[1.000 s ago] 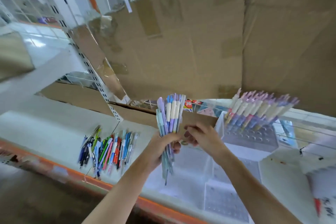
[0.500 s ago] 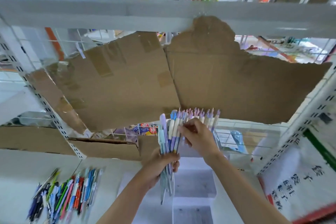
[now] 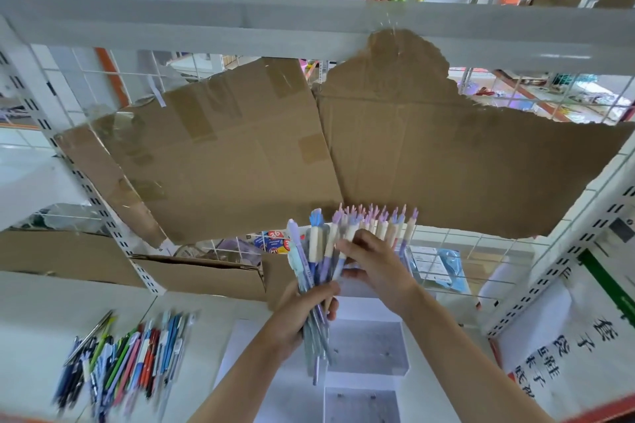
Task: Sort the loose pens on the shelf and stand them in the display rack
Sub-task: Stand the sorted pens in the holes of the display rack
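Observation:
My left hand grips a bunch of pastel purple, blue and cream pens upright above the shelf. My right hand pinches one cream-and-purple pen at the right side of that bunch. Behind my right hand a row of similar pens stands in the clear display rack, whose stepped tiers show below my hands. A pile of loose mixed-colour pens lies on the white shelf at the lower left, blurred.
Torn brown cardboard lines the wire back of the shelf. A white upper shelf board runs overhead. A white sack with printed characters stands at the right. Two people work at far shelves behind.
The view has tilted up and shifted right. My right hand rose from the base of the bunch to its upper right side and now pinches a pen; the left hand keeps its grip.

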